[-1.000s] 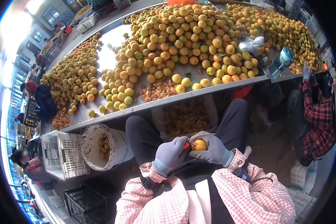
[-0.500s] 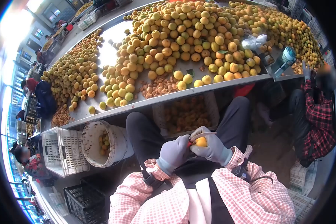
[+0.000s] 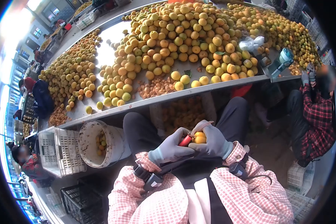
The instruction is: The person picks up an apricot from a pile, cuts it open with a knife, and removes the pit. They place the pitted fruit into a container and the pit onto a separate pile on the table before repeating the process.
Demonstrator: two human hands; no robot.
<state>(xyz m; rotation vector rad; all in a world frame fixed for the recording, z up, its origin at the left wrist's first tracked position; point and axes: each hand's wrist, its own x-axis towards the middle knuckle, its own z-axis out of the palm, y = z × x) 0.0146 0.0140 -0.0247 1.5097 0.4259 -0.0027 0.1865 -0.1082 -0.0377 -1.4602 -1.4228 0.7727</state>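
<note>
My gloved left hand (image 3: pixel 172 146) is closed round the red handle of a knife (image 3: pixel 185 140). The knife's pale blade points away to the right, past the top of the fruit. A yellow-orange apricot (image 3: pixel 200 137) sits in my gloved right hand (image 3: pixel 215 141), with the fingers curled round it and a dark line across its surface. Both hands meet over my lap, knife against fruit. Beyond my knees, a pale crate (image 3: pixel 210 106) under the table edge holds orange-brown fruit pieces.
Heaped apricots (image 3: pixel 183 30) cover the metal table (image 3: pixel 138 104), with small brown pits (image 3: pixel 156 88) near its edge. A white bucket (image 3: pixel 117 145) and white crates (image 3: pixel 59 151) stand left. Right are a teal bottle (image 3: pixel 285 58), a plastic bag (image 3: pixel 251 43) and a co-worker in plaid (image 3: pixel 317 115).
My left hand has turned and shifted left, so more of the red handle and the apricot shows. The co-worker's hands on the right have come together near the fruit.
</note>
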